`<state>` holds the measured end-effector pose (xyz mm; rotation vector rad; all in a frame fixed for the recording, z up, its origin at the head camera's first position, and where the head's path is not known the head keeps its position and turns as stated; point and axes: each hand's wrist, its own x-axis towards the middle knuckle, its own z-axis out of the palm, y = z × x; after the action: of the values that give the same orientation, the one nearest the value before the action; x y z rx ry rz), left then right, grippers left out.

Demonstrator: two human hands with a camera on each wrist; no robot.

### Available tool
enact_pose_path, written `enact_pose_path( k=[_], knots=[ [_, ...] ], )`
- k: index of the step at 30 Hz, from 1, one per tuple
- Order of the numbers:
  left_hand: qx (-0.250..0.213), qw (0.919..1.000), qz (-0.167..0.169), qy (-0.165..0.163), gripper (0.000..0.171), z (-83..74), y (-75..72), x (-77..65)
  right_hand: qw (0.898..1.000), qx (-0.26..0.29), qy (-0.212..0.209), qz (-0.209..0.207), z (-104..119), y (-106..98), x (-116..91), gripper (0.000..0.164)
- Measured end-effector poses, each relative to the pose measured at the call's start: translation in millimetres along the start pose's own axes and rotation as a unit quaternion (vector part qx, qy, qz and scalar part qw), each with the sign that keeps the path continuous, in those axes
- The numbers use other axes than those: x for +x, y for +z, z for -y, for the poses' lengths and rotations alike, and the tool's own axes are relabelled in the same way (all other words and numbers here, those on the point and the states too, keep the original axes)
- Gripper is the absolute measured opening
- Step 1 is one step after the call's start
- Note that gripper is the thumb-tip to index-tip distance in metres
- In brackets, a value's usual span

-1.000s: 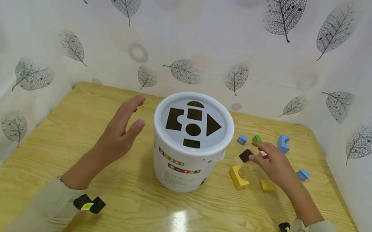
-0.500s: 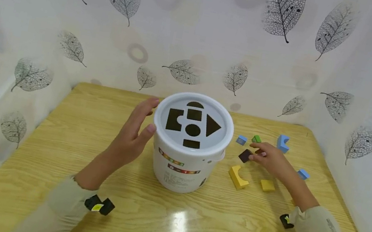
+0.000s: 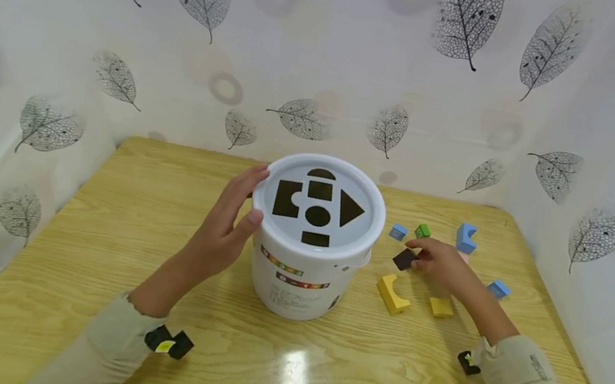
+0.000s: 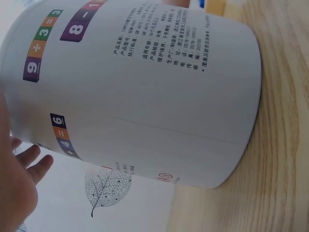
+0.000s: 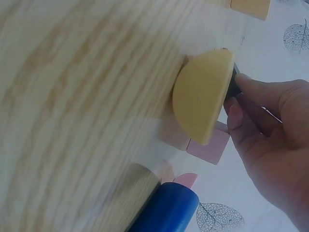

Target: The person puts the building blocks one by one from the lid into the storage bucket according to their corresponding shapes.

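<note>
In the head view my left hand rests against the left side of a white bucket, fingers loosely bent and thumb by the lid rim. The lid has cutouts: triangle, circle, rectangles, half-circle and a notched one. Right of the bucket, my right hand pinches a dark block by its near corner. In the right wrist view the fingertips meet at this dark piece, which is mostly hidden behind a yellow half-round block.
Around the right hand lie a yellow arch, a yellow block, a green block, a blue arch and small blue blocks. The right wrist view adds a blue cylinder and a pink block.
My left hand has come rightward from beside the bucket onto its side and rim. The right fingers have closed in on the dark block, which stays in place.
</note>
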<state>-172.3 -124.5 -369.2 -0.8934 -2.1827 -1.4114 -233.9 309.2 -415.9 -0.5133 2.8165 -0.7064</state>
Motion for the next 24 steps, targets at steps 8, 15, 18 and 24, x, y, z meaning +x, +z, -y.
enact_pose_path(
  k=[8, 15, 18, 24],
  knots=[
    [0.004, 1.0, 0.003, -0.004, 0.066, -1.4, 0.0, -0.4, 1.0, -0.012, 0.005, 0.007, 2.1, 1.7, 0.8, 0.041],
    [0.005, 0.9999, 0.008, -0.008, 0.064, -1.5, -0.3, -0.1, 1.0, -0.007, 0.015, 0.009, 2.5, 2.1, 0.0, 0.041],
    [0.006, 0.9999, 0.009, -0.009, 0.064, -1.3, -0.5, -0.2, 1.0, -0.009, 0.023, 0.011, 1.2, 2.9, 0.1, 0.04],
    [0.01, 0.9999, 0.008, -0.009, 0.063, -0.5, -0.5, -0.9, 0.999, -0.013, 0.035, 0.011, 2.4, 4.4, -1.8, 0.039]
  ],
)
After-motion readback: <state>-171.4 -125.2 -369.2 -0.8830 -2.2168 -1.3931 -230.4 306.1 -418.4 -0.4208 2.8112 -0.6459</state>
